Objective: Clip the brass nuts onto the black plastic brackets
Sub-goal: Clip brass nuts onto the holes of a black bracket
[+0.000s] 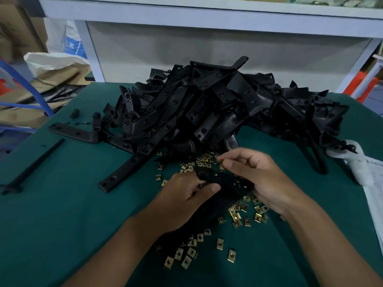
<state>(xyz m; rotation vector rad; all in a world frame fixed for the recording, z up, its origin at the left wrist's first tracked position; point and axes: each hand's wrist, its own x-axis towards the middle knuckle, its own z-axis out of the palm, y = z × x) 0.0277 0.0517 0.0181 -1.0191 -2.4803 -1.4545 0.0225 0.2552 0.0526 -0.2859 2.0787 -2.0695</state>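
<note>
Your left hand (186,195) grips a flat black plastic bracket (219,179); your right hand (255,172) pinches a brass nut (221,165) above it.

A big pile of brackets (217,104) sits on the table (62,204) at twelve o'clock, and the two hands meet just in front of it, in the middle. The left hand (184,195) comes in from seven o'clock and the right hand (259,175) from four o'clock, with one bracket (223,179) between them, and small nuts (238,214) lie on the table around and under the hands, down toward six o'clock. A long rod (33,166) lies alone at nine o'clock, a cloth (369,177) lies at three o'clock, and a shelf (207,13) stands behind the table.
</note>
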